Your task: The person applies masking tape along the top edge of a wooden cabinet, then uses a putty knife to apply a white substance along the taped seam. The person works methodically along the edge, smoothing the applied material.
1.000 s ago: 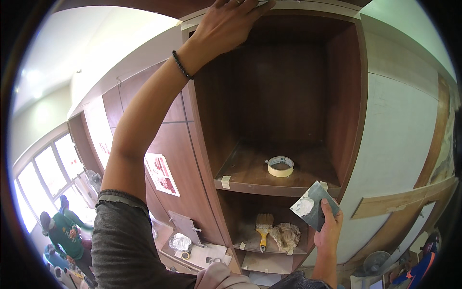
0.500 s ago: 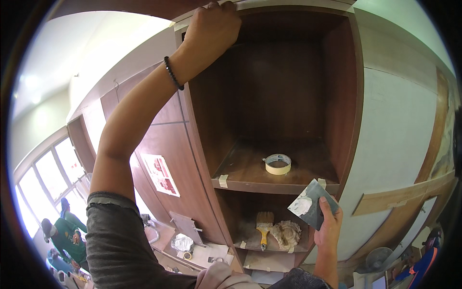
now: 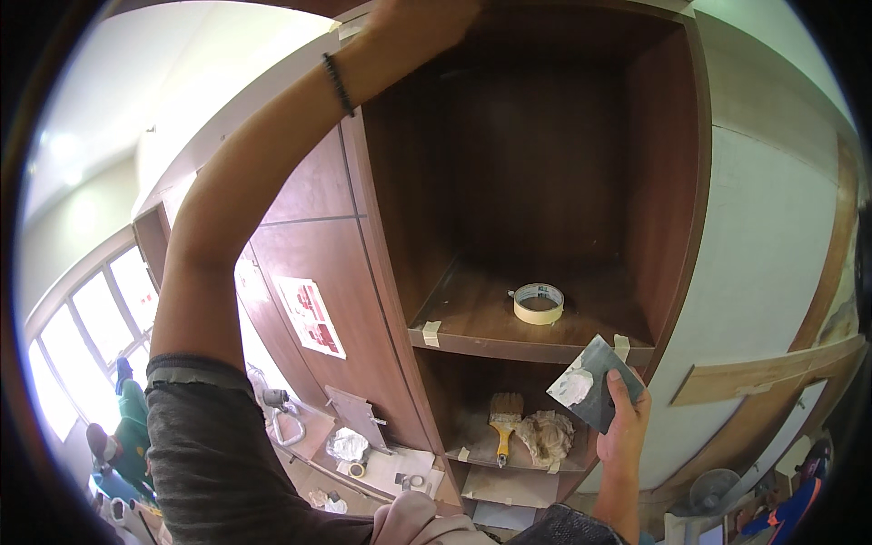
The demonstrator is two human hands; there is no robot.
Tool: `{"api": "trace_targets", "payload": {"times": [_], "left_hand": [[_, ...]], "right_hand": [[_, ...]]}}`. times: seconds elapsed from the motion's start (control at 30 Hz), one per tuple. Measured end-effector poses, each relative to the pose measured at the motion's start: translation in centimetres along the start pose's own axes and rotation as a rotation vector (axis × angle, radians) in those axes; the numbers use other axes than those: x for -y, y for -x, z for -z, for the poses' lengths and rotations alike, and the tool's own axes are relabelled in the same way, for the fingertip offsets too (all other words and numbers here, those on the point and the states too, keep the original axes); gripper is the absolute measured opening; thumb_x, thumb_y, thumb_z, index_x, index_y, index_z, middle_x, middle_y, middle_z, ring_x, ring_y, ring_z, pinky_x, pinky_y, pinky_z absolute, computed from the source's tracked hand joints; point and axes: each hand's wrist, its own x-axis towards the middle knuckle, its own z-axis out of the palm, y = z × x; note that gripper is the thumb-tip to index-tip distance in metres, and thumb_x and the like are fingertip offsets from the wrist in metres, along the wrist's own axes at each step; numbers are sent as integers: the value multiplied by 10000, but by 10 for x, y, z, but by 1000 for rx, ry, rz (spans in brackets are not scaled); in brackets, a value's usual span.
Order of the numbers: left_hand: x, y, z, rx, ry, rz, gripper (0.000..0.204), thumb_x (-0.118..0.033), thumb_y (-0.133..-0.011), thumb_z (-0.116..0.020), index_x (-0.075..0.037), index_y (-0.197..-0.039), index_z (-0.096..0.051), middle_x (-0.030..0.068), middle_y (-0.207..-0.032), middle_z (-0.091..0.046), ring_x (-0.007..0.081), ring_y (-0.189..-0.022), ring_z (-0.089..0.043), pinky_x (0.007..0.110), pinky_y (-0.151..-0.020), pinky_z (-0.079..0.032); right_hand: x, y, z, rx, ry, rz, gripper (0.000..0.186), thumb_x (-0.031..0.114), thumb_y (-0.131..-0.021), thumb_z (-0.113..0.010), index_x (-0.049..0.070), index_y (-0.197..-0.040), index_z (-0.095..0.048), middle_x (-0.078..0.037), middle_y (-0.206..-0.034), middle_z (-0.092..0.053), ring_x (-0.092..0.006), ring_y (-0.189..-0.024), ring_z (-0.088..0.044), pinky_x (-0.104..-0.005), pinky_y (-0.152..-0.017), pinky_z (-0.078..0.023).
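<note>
My left arm, with a dark beaded bracelet at the wrist, reaches up across the open wooden cabinet [image 3: 692, 227]. My left hand [image 3: 422, 27] is at the cabinet's top edge, blurred and partly cut off by the picture's rim. Its fingers and anything in them are hidden. Lower right, my right hand [image 3: 625, 431] grips a flat grey plate [image 3: 595, 409], thumb on top. A lump of white paste [image 3: 574, 388] lies on the plate. Behind it, a roll of masking tape [image 3: 538, 305] rests on the cabinet's upper shelf [image 3: 490, 338].
On the shelf below lie a paintbrush [image 3: 502, 427] with a yellow handle and a crumpled rag [image 3: 549, 438]. Pieces of tape [image 3: 431, 333] stick to the shelf edges. A counter [image 3: 391, 468] with loose items is lower left. Another person [image 3: 132, 427] in green is at far left.
My left hand has moved up and right, partly past the top of the picture. The view has shifted slightly; my right hand keeps holding the plate.
</note>
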Motion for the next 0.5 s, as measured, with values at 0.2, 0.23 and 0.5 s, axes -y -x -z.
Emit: {"api": "trace_targets", "payload": {"times": [0.2, 0.23, 0.5], "left_hand": [[11, 54, -1, 279, -141, 203, 544, -106, -918, -610, -194, -1455, -604, 124, -1067, -724, 281, -782, -744, 382, -659, -612], [7, 50, 2, 156, -106, 159, 530, -126, -921, -609, -195, -1447, -607, 124, -1032, -731, 276, -736, -741, 374, -613, -609], [-34, -29, 30, -160, 33, -84, 497, -190, -970, -550, -83, -1453, -593, 80, -872, -719, 209, -753, -713, 351, -635, -560]], "right_hand": [[-2, -1, 4, 30, -4, 0, 193, 174, -1009, -700, -10, -1067, -708, -41, -974, -720, -103, -854, -664, -276, -770, -538], [-5, -2, 7, 38, 5, 4, 189, 164, -1009, -697, -11, -1080, -708, -47, -985, -728, -111, -856, -680, -278, -770, -550], [-11, -2, 8, 46, 39, 29, 189, 178, -1014, -695, -5, -1059, -708, -26, -953, -712, -97, -837, -653, -271, -759, -531]]}}
